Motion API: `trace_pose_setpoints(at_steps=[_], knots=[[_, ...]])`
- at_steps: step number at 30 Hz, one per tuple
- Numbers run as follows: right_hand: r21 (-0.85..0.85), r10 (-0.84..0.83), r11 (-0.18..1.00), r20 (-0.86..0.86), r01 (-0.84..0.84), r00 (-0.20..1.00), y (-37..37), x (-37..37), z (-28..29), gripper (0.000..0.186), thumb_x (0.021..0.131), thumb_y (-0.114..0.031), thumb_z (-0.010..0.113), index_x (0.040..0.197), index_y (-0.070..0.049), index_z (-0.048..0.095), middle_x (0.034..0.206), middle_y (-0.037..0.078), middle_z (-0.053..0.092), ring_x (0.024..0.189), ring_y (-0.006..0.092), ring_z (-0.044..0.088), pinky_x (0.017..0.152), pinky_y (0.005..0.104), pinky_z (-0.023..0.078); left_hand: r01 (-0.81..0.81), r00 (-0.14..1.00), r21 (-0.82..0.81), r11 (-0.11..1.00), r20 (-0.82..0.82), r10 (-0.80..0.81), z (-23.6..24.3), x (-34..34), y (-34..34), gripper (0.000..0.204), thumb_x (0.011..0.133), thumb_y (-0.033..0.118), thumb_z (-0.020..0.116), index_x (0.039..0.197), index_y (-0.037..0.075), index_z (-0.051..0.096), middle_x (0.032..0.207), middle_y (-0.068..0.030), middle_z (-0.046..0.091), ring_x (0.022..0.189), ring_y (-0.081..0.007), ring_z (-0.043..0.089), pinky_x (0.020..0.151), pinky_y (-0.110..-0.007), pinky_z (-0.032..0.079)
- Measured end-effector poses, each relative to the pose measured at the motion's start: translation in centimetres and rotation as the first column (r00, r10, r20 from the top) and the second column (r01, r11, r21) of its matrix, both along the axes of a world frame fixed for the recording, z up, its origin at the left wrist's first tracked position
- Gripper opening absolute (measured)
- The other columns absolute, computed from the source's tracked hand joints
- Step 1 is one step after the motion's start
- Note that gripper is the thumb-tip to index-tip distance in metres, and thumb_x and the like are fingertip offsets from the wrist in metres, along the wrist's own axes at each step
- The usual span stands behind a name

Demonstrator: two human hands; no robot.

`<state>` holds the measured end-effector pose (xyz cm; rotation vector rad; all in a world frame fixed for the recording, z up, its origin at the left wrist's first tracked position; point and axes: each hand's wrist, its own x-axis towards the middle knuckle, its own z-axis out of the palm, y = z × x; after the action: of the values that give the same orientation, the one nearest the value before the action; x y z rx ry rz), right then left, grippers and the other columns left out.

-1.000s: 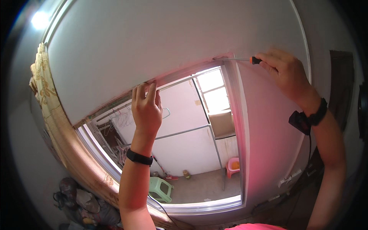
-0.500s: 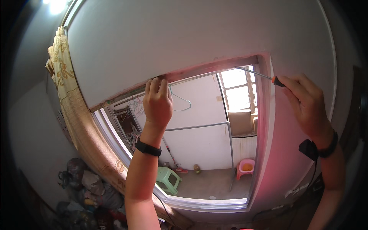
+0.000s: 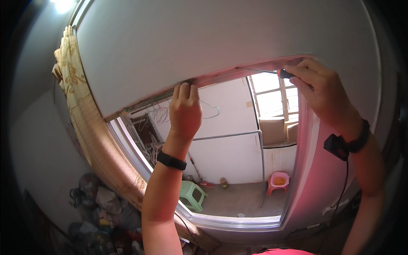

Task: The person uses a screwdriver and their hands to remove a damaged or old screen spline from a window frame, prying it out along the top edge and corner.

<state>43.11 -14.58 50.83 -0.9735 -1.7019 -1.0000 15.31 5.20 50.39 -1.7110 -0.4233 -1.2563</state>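
Note:
A screwdriver [image 3: 285,74] with a black and orange handle is gripped in my right hand [image 3: 325,91]. Its thin metal shaft points left, and the tip reaches the upper edge of the window opening [image 3: 255,70]. My left hand [image 3: 185,111] is raised to that same edge, farther left, with its fingers curled against it. What those fingers hold, if anything, is hidden. Just above them the edge has a dark patch. Black bands circle both wrists, and a small black box with a cable hangs by the right one.
A patterned beige curtain [image 3: 87,110] hangs at the left, above a heap of bags [image 3: 104,208]. Through the opening show wire hangers [image 3: 157,114], a green stool [image 3: 192,194], a mop [image 3: 206,184], a pink child's chair [image 3: 279,182] and cardboard boxes [image 3: 272,129].
My right hand has moved left and up with the screwdriver, so its tip sits farther left along the upper edge. The view has shifted slightly; my left hand stays at the edge.

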Motion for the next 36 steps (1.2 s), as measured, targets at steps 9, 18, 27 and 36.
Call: trace_pose_setpoints(at_steps=[9,18,27,36], knots=[[0.08,-0.147,0.987,0.099,0.14,0.984,0.1,-1.1,1.2,0.017,0.087,-0.005,0.073,0.104,-0.002,0.072,0.089,0.012,0.066,0.074,0.0311,0.065,0.066,0.0378,0.053,0.07,0.998,0.069,0.995,0.0,-0.071,-0.3,-0.3,1.0,0.019,0.071,-0.011,0.056,0.09,-0.007,0.058,0.095,-0.0227,0.058,0.088,-0.0386,0.058,0.08,-0.042,0.054],[0.06,-0.175,0.984,0.136,0.169,0.975,0.3,-2.8,2.8,0.016,0.085,-0.005,0.073,0.101,-0.006,0.072,0.086,0.009,0.066,0.072,0.0279,0.066,0.062,0.0373,0.052,0.137,0.99,0.075,0.988,0.022,-0.139,-0.5,0.0,1.6,0.027,0.07,-0.01,0.058,0.096,-0.012,0.062,0.098,-0.0233,0.06,0.095,-0.0392,0.061,0.082,-0.04,0.056],[0.071,-0.125,0.991,0.201,0.112,0.972,6.1,-9.4,3.1,0.01,0.088,-0.012,0.071,0.097,-0.009,0.071,0.085,0.006,0.064,0.073,0.0282,0.066,0.063,0.0389,0.053,0.225,0.968,0.075,0.971,0.1,-0.232,-1.3,0.4,1.7,0.022,0.076,-0.011,0.06,0.097,-0.011,0.064,0.097,-0.0235,0.063,0.092,-0.0405,0.062,0.084,-0.045,0.054],[0.131,-0.32,0.946,0.243,0.296,0.916,3.0,-8.8,3.4,0.02,0.082,-0.003,0.074,0.101,-0.007,0.071,0.087,0.007,0.066,0.071,0.0279,0.065,0.061,0.0365,0.051,0.217,0.968,0.118,0.969,0.103,-0.23,-0.7,0.5,2.0,0.017,0.077,-0.011,0.06,0.094,-0.009,0.062,0.095,-0.0211,0.062,0.091,-0.0398,0.061,0.082,-0.045,0.054]])
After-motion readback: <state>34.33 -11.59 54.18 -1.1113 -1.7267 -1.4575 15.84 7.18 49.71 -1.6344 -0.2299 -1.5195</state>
